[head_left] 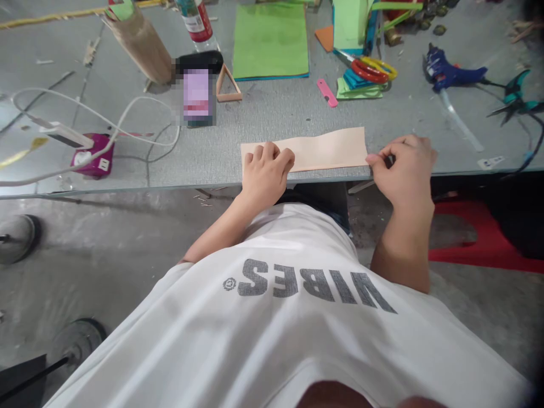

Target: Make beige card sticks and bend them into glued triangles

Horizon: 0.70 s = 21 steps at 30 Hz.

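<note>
A long, pale peach strip of paper point(327, 150) lies along the table's front edge, its top edge slightly wavy. My left hand point(266, 173) rests on the strip's left part, fingers curled and pressed down on it. At the strip's right end, my right hand point(402, 167) pinches the lower corner between thumb and index finger. The fingertips of my left hand are bent under, so what lies beneath them is hidden.
Behind the strip are green sheets point(271, 42), a pink cutter point(327, 93), scissors point(369, 69) and a wooden triangle point(228, 85). A blue glue gun point(450, 69) and pliers point(515, 97) lie right. Left are a purple power adapter point(93, 156), cables and a phone point(197, 93).
</note>
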Each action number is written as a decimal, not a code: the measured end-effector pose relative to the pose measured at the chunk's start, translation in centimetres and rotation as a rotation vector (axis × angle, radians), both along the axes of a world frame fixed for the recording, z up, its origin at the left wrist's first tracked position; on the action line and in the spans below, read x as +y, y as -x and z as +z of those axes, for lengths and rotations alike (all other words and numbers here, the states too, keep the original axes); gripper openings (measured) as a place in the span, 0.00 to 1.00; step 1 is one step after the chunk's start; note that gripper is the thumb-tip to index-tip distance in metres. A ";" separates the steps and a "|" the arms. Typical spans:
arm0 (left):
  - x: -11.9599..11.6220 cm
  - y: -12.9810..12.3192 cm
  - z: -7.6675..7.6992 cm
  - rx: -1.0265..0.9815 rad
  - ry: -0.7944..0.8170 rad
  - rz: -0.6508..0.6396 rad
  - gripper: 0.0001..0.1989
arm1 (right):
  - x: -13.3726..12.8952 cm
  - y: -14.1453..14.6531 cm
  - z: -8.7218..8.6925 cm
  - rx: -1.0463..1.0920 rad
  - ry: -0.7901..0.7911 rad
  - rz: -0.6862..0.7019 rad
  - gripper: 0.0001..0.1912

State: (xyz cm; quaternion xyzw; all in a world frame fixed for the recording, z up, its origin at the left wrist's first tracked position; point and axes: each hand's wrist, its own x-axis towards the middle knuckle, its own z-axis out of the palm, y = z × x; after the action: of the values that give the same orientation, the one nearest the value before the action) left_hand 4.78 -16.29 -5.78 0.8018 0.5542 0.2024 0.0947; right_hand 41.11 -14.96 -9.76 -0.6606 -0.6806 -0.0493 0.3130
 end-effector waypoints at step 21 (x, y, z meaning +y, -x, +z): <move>-0.1 -0.2 0.3 0.044 0.003 0.012 0.11 | -4.0 15.7 0.0 -0.122 -0.063 0.586 0.24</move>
State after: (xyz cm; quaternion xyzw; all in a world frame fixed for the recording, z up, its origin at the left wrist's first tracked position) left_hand 4.95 -16.35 -5.46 0.8026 0.5613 0.1843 0.0826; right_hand 25.43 -19.01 -9.76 -0.4218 -0.8579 -0.0176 0.2928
